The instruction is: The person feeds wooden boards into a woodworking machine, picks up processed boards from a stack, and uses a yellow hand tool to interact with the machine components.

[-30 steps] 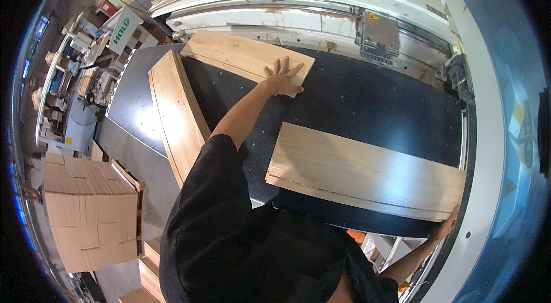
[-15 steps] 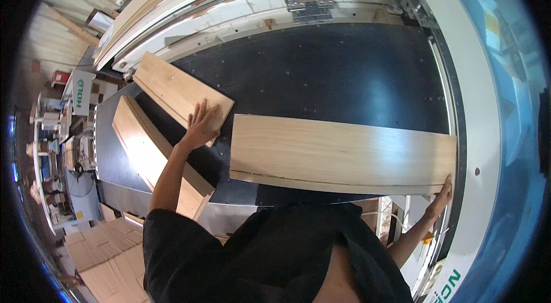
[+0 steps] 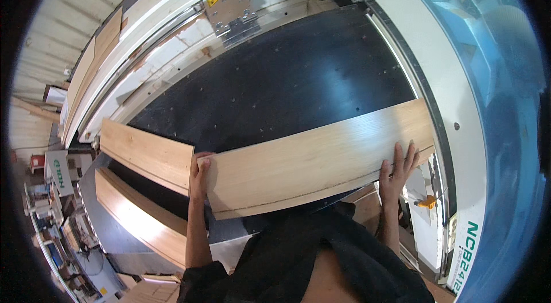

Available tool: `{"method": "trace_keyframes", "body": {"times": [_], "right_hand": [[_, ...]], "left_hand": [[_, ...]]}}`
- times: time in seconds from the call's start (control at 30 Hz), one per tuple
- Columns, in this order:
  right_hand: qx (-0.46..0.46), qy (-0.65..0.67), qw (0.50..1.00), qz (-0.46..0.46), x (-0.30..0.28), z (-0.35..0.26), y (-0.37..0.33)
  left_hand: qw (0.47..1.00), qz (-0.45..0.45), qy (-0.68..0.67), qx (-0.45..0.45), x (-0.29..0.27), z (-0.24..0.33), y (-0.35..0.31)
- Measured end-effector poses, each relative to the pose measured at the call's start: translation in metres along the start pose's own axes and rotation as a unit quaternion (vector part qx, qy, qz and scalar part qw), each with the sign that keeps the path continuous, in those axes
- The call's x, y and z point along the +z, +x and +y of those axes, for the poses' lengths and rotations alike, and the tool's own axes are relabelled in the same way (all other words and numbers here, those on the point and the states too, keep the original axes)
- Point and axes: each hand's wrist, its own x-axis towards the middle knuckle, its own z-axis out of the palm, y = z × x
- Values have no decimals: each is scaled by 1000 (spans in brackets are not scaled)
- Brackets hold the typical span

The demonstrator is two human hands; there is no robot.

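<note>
A long pale wooden board [image 3: 310, 156] with a dark groove along its near edge lies slanted across the black machine table. At its left end, my left hand [image 3: 199, 177] is closed round the edge, fingers partly hidden. My right hand [image 3: 396, 174] rests on the board near its right end, fingers spread over the top face. Just left of my left hand lies a shorter grooved wooden board [image 3: 148, 156]. Nearer to me on the left are long wooden boards [image 3: 138, 217], apparently stacked, their near end behind my left forearm.
The black table [image 3: 275, 90] has small holes. Along its far side runs a white rail beam [image 3: 143, 13] with a metal carriage [image 3: 229, 10]. A white machine frame [image 3: 453, 125] with a blue cover [image 3: 499, 90] borders the right. Cardboard [image 3: 152, 291] lies at lower left.
My left hand has left the shorter board and taken the long board's left end. My right hand has moved from the right corner onto its top. The view has turned, and the long board now slants.
</note>
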Motion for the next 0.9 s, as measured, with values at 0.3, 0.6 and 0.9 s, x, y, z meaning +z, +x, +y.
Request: {"method": "trace_keyframes", "body": {"times": [0.3, 0.6, 0.9], "right_hand": [[2, -57, 997, -55, -9, -2, 27], [-18, -78, 996, -50, 35, -47, 116], [-136, -45, 969, -202, 107, -77, 224]], "left_hand": [[998, 56, -8, 36, 19, 8, -42], [928, 102, 291, 211, 10, 38, 32], [884, 37, 398, 242, 42, 81, 123]]}}
